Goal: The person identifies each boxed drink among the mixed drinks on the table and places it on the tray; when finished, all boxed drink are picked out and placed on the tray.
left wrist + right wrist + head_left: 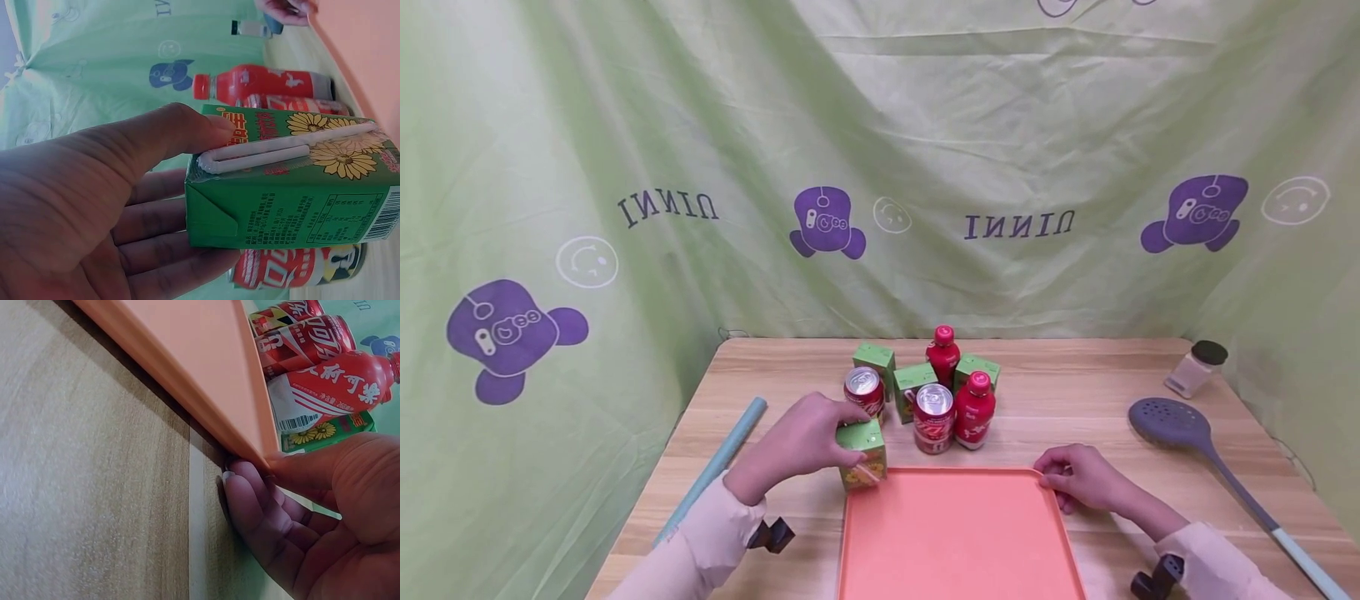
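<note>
Head view, left hand (801, 442): grasping a juice box (872, 458) near its top, the box upright at the tray's (962, 542) far left corner. Whether its base rests on the rim or hangs above it, I cannot tell; if it came down half on the rim, it could tip.
Head view, right hand (1082, 479): at the tray's far right corner; a sudden pull there could drag the tray askew beneath the box.
Head view, drinks: the rear can (864, 383) stands close behind the box, and the front can (934, 425) and front bottle (975, 417) near the tray's far edge. A wide swing of the left wrist could knock the rear can.
Left wrist view, grip: the thumb presses the face beside the straw (262, 153), fingers round the opposite side. Too hard a squeeze could dent the carton; a sliding thumb could work the straw loose.
Right wrist view, corner: thumb and fingers pinch the tray's corner; pushing the tray away could bump the bottle just beyond its edge.
</note>
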### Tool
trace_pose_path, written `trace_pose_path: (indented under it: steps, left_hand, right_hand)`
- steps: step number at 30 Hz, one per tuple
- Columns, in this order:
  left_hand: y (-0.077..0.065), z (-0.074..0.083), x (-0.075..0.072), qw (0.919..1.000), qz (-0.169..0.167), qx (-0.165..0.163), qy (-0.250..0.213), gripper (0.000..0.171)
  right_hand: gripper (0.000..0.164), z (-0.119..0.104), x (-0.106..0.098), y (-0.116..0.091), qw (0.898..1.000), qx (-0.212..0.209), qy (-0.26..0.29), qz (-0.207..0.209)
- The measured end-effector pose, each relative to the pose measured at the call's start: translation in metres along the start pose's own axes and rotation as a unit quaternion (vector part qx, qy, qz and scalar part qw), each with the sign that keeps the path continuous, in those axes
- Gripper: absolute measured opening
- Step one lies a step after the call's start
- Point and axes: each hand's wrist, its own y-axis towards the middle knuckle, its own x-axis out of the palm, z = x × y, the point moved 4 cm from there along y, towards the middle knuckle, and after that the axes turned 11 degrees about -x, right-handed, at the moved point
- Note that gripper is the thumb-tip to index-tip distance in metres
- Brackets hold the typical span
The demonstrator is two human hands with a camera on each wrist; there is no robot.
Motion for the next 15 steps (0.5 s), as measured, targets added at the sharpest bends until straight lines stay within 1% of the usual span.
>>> trace_pose_path:
  steps: [8, 15]
  left_hand:
    - [0.001, 0.012, 0.013, 0.9993, -0.012, 0.030, 0.021, 0.044]
    - [0.002, 0.018, 0.018, 0.9965, 0.001, 0.067, 0.049, 0.043]
  right_hand:
    - [0.014, -0.001, 0.000, 0.001, 1.000, 0.003, -0.002, 0.001]
    - [0.013, -0.001, 0.001, 0.001, 1.000, 0.008, -0.003, 0.003]
